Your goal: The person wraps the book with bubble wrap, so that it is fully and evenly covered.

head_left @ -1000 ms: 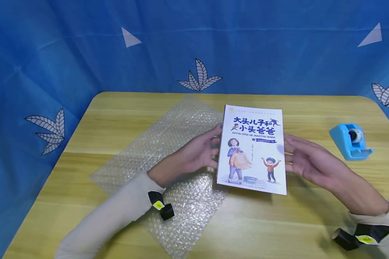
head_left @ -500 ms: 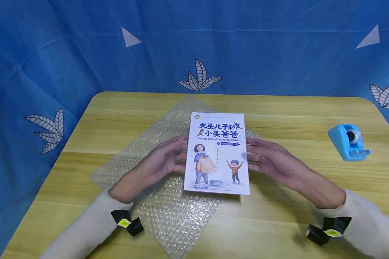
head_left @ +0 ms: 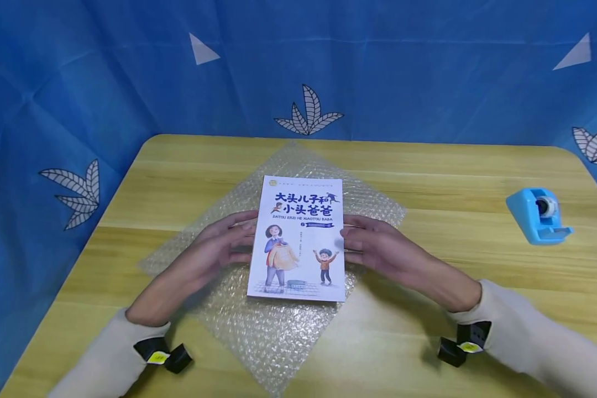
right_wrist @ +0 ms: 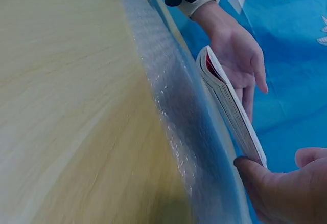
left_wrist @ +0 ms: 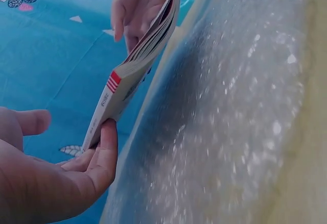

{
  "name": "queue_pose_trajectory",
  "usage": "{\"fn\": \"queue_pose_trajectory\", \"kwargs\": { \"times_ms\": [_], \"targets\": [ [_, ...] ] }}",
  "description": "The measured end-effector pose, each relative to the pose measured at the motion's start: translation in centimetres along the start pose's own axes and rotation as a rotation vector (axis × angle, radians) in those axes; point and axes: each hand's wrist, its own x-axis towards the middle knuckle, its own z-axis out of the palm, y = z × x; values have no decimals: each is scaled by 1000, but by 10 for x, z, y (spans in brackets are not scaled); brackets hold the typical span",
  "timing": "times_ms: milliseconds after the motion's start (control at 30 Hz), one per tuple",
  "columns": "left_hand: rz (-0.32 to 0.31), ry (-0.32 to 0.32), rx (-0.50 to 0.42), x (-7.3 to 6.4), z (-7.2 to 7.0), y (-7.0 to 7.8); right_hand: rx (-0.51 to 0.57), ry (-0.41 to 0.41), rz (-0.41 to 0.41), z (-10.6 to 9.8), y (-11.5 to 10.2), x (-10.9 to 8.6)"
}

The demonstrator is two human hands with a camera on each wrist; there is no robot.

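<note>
White-covered, just above the bubble wrap (head_left: 278, 337), nearer the worktop's (head_left: 457, 182) left edge than its right: a book (head_left: 296, 237). Gripped by its long sides in left hand (head_left: 214, 249) and right hand (head_left: 380, 244), with fingers bent beneath. Toward the right edge, a blue tape dispenser (head_left: 531, 224).

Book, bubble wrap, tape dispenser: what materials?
Book: paper; smooth printed cover, possibly coated, with page edges visible in the wrist views. Bubble wrap: shiny clear plastic film, judging by bumpy texture, glints and tabletop showing through. Tape dispenser: probably hard plastic; smooth, uniformly light-blue, moulded-looking body.
</note>
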Motion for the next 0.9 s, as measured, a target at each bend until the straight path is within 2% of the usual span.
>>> {"fn": "queue_pose_trajectory", "kwargs": {
  "times_ms": [233, 333, 533, 700, 900],
  "targets": [
    [6, 42, 67, -6, -13, -4, -109, 3, 6, 14, 9, 15],
    [-4, 61, 100, -8, -18, -7, -120, -10, 11, 19, 12, 20],
    [-14, 87, 136, -13, -26, -11, -85, -28, 1, 28, 15, 27],
    [-24, 80, 184, -12, -31, -11, -61, -24, -3, 32, 19, 30],
    [-3, 70, 245, -10, -33, -11, -77, 3, 19, 32, 20, 29]
  ]
}}
